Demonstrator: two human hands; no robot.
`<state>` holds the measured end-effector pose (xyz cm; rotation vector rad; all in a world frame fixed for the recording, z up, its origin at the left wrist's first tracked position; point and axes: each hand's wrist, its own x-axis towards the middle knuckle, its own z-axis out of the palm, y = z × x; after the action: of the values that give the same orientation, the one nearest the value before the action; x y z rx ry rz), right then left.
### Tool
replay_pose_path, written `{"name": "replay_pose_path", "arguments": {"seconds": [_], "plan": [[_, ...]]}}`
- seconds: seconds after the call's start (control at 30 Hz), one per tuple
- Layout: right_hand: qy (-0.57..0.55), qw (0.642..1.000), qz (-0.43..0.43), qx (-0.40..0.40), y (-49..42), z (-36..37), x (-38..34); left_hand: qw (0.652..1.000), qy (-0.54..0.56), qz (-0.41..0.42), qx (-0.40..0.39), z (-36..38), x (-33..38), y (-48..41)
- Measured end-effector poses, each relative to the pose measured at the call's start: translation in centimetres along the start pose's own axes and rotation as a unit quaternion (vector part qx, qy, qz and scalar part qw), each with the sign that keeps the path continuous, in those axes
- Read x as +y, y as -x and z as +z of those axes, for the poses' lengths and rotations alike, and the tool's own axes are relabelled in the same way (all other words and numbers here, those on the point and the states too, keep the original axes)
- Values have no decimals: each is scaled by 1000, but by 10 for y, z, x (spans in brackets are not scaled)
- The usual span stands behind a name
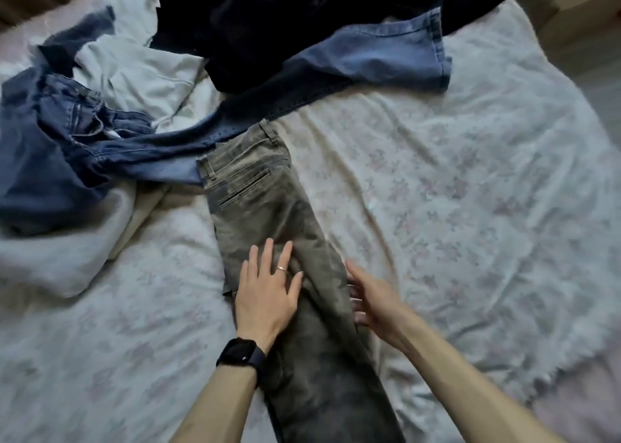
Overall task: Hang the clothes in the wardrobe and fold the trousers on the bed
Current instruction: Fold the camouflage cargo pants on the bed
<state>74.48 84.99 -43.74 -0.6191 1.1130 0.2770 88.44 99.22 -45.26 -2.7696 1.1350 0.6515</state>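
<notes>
The person is working on the grey-green trousers (255, 200), which are lying lengthwise on the bed (470, 173), waistband pointing away and back pocket facing up, one leg apparently laid over the other. The left hand (265, 294) is pressing flat on the cloth around the thigh, its grip open with fingers straight and spread; a ring (281, 268) and a dark watch (240, 355) are showing on that hand and wrist. The right hand (373, 298) is reaching in at the trousers' right edge, its grip also open, with fingers loosely extended and seeming to touch the fabric rather than pinch it. Judging by this, the fold is sitting at an early stage: the legs are looking aligned, but the length is not yet doubled over. Much is waiting beyond. A pair of blue jeans (43, 160) is sprawling at the left, a second pair of jeans (379, 56) is lying farther up, partly under a dark garment (285, 22), and a pale garment (141, 73) is bunching beside them. No wardrobe is showing, so the hanging part cannot be judged.
</notes>
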Motion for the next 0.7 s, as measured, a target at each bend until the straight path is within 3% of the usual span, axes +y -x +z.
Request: {"name": "replay_pose_path", "arguments": {"seconds": [0.07,0.13,0.23,0.27,0.47,0.53,0.6,0.7], "plan": [[-85,996,30,-28,-11,9,-11,999,-43,2,-23,0,-10,-2],[-141,990,13,11,-21,17,-22,996,-74,-20,-40,-3,-19,-4],[-89,986,-60,124,-31,18,-37,992,-92,-79,-43,-4,-29,4],[-57,988,-71,126,-30,18,-41,991,-87,-92,-46,-4,-29,8],[91,992,82,-2,-13,14,-53,990,-48,-125,-43,0,-20,20],[141,989,45,15,-14,22,-63,991,-51,-115,-41,0,-20,18],[147,984,-65,77,-17,28,-66,990,-47,-122,-49,-3,-27,17],[1,977,-148,153,-17,15,-37,985,-47,-152,-63,-6,-36,24]]}}
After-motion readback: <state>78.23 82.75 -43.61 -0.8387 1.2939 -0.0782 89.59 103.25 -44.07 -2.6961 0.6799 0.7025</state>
